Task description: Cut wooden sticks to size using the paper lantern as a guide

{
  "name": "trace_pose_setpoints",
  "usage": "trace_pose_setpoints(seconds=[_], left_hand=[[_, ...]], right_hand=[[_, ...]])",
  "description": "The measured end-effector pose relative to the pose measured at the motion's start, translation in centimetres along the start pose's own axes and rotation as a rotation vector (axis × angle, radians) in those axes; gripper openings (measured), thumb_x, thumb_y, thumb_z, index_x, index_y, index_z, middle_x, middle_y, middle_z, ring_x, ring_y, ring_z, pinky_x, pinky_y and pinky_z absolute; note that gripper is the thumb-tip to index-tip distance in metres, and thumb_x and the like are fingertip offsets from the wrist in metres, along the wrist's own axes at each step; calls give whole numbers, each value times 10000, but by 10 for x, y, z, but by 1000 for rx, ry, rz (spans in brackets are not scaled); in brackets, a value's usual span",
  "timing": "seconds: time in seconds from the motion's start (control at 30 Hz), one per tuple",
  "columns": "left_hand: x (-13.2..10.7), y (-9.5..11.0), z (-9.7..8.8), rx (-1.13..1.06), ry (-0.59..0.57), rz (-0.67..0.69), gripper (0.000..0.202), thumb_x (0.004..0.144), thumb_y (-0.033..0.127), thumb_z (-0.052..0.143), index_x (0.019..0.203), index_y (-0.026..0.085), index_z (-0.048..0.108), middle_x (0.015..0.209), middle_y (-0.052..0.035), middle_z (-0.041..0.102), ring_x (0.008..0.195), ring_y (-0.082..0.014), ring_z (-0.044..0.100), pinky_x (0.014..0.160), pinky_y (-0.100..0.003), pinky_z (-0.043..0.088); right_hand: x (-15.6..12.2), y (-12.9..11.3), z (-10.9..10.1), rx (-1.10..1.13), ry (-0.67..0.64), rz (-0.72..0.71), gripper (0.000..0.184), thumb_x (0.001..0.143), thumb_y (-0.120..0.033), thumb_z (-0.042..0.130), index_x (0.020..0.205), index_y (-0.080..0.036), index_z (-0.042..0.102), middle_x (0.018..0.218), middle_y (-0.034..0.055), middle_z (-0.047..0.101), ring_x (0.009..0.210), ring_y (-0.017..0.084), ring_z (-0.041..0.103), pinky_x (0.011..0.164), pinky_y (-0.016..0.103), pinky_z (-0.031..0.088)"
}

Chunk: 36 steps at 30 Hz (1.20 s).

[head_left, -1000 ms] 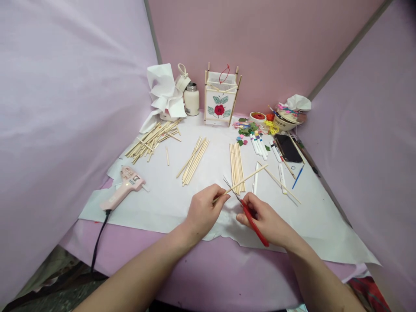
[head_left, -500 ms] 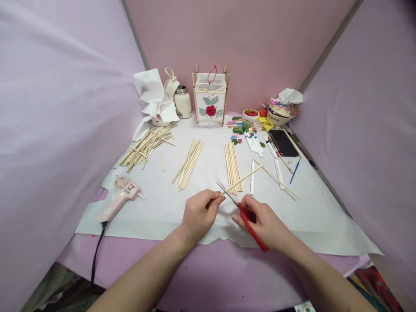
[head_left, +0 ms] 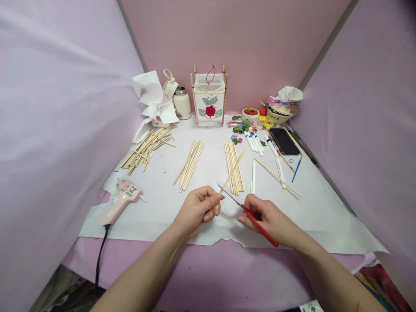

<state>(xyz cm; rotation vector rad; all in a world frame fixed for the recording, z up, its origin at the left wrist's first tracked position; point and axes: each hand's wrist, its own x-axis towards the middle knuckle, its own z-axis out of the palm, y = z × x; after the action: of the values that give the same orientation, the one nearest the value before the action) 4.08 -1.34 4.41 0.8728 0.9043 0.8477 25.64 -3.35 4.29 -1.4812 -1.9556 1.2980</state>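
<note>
Between thumb and fingers, my left hand (head_left: 202,208) pinches the lower end of a thin wooden stick (head_left: 232,171), which slants up to the right. My right hand (head_left: 267,217) is closed around the red handles of a pair of scissors (head_left: 258,225). Their narrow metal blades point up and left, with the tips beside the stick near my left fingertips. Whether the blades touch the stick I cannot tell. Just beyond lies a row of sticks (head_left: 233,167), and a second bundle of sticks (head_left: 190,167) is farther left.
A pink glue gun (head_left: 121,201) with a black cord lies at left, below a pile of sticks (head_left: 146,149). At the back stands a lantern (head_left: 210,102) with a red rose. Markers (head_left: 254,143), a phone (head_left: 285,141) and a loose stick (head_left: 277,177) are at right.
The held stick has swung to a steeper angle, its far end moving left. The scissor blades now look closer together, and my right hand has shifted slightly right.
</note>
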Motion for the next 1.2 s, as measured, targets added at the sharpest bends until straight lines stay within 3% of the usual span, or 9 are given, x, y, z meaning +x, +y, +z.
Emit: trace_pose_setpoints(seconds=[0.13,0.37,0.57,0.73,0.97,1.2], left_hand=[[-2,4,-2,-84,-93,-123,358,771,443,692,695,168,475,499,69,476,341,11,153,382,-186,88],[0,-5,3,388,177,157,255,801,357,652,675,158,557,561,18,576,465,-63,419,463,-198,308],[-1,-14,7,503,174,265,184,822,287,618,691,162,585,586,22,578,569,-93,506,558,-209,387],[-2,-10,5,396,64,204,224,848,297,604,682,154,558,557,21,570,479,-61,420,477,-194,322],[-1,-4,2,30,-84,22,245,829,355,657,758,136,573,521,30,554,359,-5,275,375,-159,178],[-4,-1,0,-229,-208,-163,312,800,428,685,759,130,603,408,75,423,311,6,131,321,-138,100]], right_hand=[[1,1,-5,33,-52,-36,331,839,-413,586,715,-217,350,633,-58,374,587,103,322,533,248,286],[2,-1,3,-63,31,7,333,837,-454,562,730,-224,346,605,-56,433,552,109,350,514,256,281],[1,-3,5,-136,31,1,324,823,-444,575,762,-234,335,630,-58,462,561,119,372,528,263,295],[-1,-1,2,-116,22,-3,329,843,-445,560,742,-232,331,615,-61,427,557,116,356,527,263,289],[-3,-2,-4,-58,-17,-18,344,843,-443,573,733,-225,331,624,-58,412,568,109,343,530,259,284],[0,3,-8,33,-82,-62,331,807,-398,630,745,-218,359,650,-58,391,595,102,330,549,251,288]])
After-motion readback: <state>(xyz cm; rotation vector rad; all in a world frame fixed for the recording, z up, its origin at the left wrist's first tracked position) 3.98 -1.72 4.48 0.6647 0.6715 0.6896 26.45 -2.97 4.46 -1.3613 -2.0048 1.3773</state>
